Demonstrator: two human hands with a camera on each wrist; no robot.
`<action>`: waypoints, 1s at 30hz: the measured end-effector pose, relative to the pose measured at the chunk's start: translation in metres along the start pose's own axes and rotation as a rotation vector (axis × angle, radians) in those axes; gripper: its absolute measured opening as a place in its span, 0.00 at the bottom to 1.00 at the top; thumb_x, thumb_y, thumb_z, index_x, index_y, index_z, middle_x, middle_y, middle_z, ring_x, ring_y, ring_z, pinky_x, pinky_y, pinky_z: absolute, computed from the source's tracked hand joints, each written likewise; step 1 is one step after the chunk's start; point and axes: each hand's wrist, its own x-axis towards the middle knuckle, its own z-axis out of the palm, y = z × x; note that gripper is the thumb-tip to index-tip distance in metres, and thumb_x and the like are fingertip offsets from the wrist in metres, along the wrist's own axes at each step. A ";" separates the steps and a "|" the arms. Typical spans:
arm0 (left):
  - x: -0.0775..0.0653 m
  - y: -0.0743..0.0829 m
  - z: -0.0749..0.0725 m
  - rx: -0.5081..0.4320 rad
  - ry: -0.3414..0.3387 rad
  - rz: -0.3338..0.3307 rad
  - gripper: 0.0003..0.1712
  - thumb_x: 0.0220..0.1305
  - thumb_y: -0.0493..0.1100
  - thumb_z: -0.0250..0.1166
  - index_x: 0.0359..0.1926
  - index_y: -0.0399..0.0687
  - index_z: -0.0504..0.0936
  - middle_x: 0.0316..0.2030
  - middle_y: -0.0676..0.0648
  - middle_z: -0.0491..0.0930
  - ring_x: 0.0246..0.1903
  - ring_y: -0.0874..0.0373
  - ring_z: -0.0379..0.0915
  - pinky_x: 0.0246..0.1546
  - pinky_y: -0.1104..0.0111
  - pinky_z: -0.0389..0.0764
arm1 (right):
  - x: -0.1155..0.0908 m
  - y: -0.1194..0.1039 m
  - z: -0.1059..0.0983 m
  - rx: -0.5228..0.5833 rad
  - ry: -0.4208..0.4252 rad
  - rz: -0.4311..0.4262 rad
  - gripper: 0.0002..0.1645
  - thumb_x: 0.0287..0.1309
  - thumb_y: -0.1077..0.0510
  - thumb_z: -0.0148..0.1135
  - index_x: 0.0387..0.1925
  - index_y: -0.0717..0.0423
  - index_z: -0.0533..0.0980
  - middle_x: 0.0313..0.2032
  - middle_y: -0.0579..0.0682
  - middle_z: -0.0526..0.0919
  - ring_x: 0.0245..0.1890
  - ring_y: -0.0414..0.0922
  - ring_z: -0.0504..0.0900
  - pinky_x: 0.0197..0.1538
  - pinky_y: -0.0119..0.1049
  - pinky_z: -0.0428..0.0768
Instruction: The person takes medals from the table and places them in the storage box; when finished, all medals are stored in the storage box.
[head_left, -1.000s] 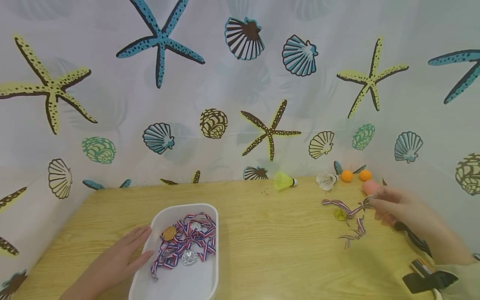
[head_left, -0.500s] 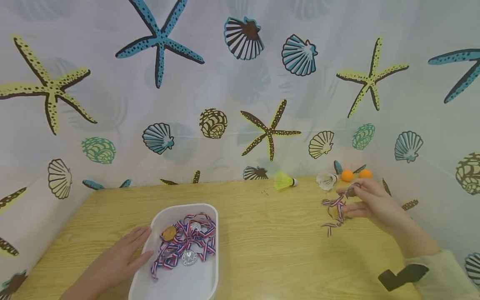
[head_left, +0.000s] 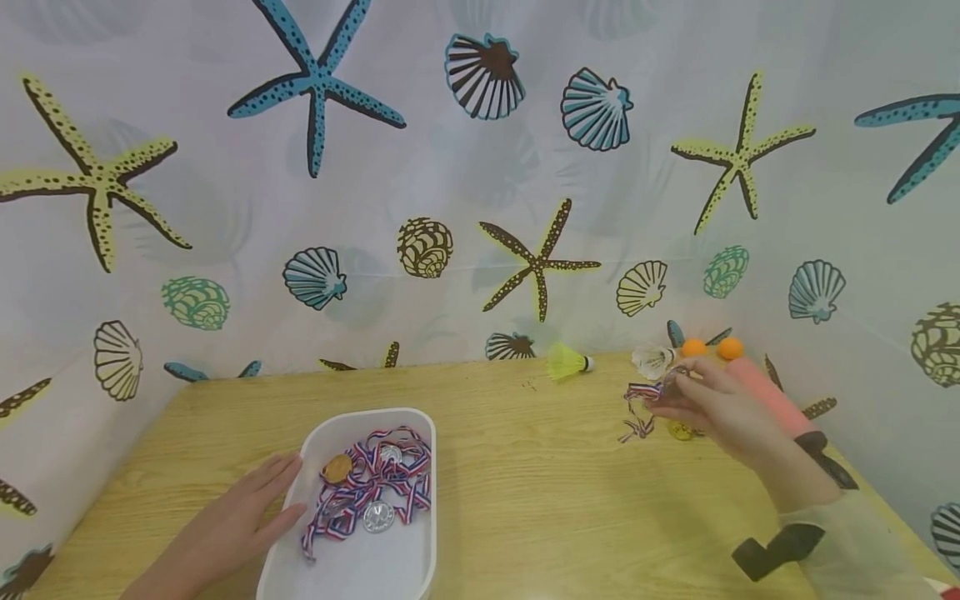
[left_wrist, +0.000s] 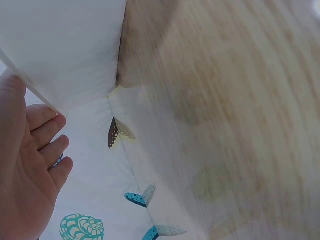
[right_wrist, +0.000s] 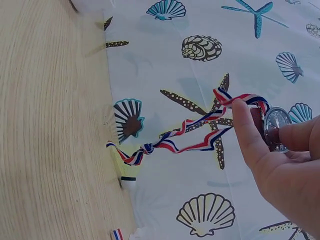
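Observation:
My right hand [head_left: 723,412] pinches a silver medal [right_wrist: 276,129] between thumb and fingers. Its red, white and blue ribbon [right_wrist: 185,132], knotted partway, dangles from the fingers. On the table behind that hand lies a gold medal [head_left: 681,430], partly covered by it. My left hand [head_left: 225,517] rests at the left rim of a white bin [head_left: 432,533], its fingers extended and relaxed. Inside the bin are a silver medal [head_left: 378,517], an orange-gold medal [head_left: 337,469], another silver medal [head_left: 391,454] and tangled striped ribbons [head_left: 375,482].
Along the back of the wooden table [head_left: 540,500] lie a yellow shuttlecock [head_left: 566,362], a white shuttlecock [head_left: 652,361] and two orange balls [head_left: 731,348]. A pink cylinder with a dark end [head_left: 765,396] lies beyond my right forearm. A sea-patterned curtain [head_left: 450,167] encloses the table.
My right hand has lifted the silver medal from near the pink cylinder and carried it leftward, ribbon trailing. The gold medal stays on the table. The left hand has not moved.

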 end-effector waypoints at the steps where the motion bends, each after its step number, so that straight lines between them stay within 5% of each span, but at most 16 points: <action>1: 0.000 0.000 0.000 0.002 -0.004 -0.003 0.42 0.62 0.62 0.55 0.63 0.33 0.64 0.61 0.30 0.60 0.59 0.32 0.55 0.52 0.41 0.62 | 0.001 0.001 0.001 0.001 0.000 -0.015 0.07 0.70 0.60 0.43 0.41 0.61 0.64 0.39 0.57 0.73 0.44 0.47 0.79 0.51 0.42 0.75; 7: 0.000 0.000 -0.001 -0.002 0.023 0.021 0.39 0.63 0.58 0.56 0.63 0.32 0.64 0.61 0.31 0.61 0.59 0.33 0.55 0.54 0.42 0.62 | 0.005 0.003 0.006 0.017 -0.009 -0.054 0.03 0.67 0.63 0.47 0.40 0.58 0.68 0.38 0.53 0.75 0.41 0.44 0.79 0.48 0.41 0.77; 20: -0.002 0.001 -0.002 0.001 0.021 0.013 0.39 0.63 0.59 0.55 0.63 0.33 0.64 0.62 0.31 0.61 0.60 0.33 0.55 0.54 0.42 0.61 | 0.015 -0.005 0.029 -0.008 0.050 0.006 0.09 0.64 0.60 0.54 0.45 0.52 0.73 0.38 0.53 0.76 0.33 0.45 0.82 0.42 0.41 0.80; 26: -0.002 0.002 -0.003 0.001 0.025 0.017 0.39 0.63 0.58 0.56 0.63 0.32 0.64 0.61 0.31 0.61 0.60 0.33 0.55 0.54 0.42 0.61 | 0.022 -0.006 0.040 -0.169 0.049 -0.013 0.19 0.63 0.61 0.55 0.55 0.63 0.70 0.36 0.54 0.76 0.35 0.43 0.80 0.44 0.39 0.80; 30: -0.002 0.002 -0.003 0.002 0.030 0.022 0.38 0.63 0.58 0.56 0.63 0.32 0.64 0.62 0.31 0.61 0.60 0.33 0.55 0.54 0.43 0.61 | 0.029 -0.006 0.049 -0.187 0.076 0.008 0.18 0.61 0.61 0.56 0.51 0.68 0.70 0.36 0.53 0.76 0.34 0.42 0.78 0.42 0.38 0.80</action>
